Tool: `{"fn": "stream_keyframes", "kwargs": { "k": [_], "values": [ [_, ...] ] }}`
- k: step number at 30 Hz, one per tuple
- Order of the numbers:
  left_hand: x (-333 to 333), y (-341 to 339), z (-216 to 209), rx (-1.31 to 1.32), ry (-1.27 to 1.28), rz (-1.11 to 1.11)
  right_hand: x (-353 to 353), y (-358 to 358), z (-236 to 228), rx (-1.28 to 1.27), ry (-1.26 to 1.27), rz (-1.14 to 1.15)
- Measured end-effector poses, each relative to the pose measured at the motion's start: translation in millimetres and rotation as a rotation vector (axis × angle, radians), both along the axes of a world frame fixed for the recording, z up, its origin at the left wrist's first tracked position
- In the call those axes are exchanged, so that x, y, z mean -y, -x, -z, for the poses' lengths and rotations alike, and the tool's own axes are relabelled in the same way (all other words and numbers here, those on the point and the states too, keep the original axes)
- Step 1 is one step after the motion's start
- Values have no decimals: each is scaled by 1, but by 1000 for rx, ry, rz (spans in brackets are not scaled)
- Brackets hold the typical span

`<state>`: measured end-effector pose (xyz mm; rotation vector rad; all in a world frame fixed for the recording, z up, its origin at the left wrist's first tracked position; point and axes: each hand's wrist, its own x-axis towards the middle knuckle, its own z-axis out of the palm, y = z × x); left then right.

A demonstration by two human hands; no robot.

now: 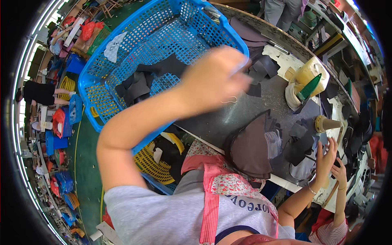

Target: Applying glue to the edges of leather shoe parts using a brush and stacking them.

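My left hand (218,79), smeared by motion, is over the right rim of a blue plastic basket (143,30); its fingers are too blurred to read. Dark cut pieces (136,87) lie in the basket, and a pale scrap (114,47) rests against its left wall. My right hand (326,160) is open, fingers apart, at the table's right side, just below a tan cone-shaped spool (326,123). Beside it are black pieces (299,149). A stack of brown-grey panels (249,149) lies at the table's front edge, in front of my apron.
On the dark tabletop (212,124) stands a yellowish container (311,75) with a green tool. A co-worker's hand (339,173) is close to my right hand. Yellow baskets (155,165) sit below the table. Another person (281,12) stands beyond it.
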<state>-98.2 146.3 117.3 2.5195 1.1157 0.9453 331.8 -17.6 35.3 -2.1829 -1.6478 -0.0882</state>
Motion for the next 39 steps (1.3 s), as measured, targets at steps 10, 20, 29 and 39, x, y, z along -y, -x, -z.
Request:
{"fn": "stream_keyframes", "kwargs": {
  "k": [10,20,29,39],
  "values": [
    [59,252,73,-1032,761,-645,-171,270,-77,-347,35,-1141],
    [53,252,78,-1017,685,-463,-248,453,4,492,525,-1210],
    [89,224,84,-1197,615,-427,-254,461,33,378,339,-1350],
    [69,229,84,-459,333,-322,-220,460,14,163,449,-1585]
  ]
}}
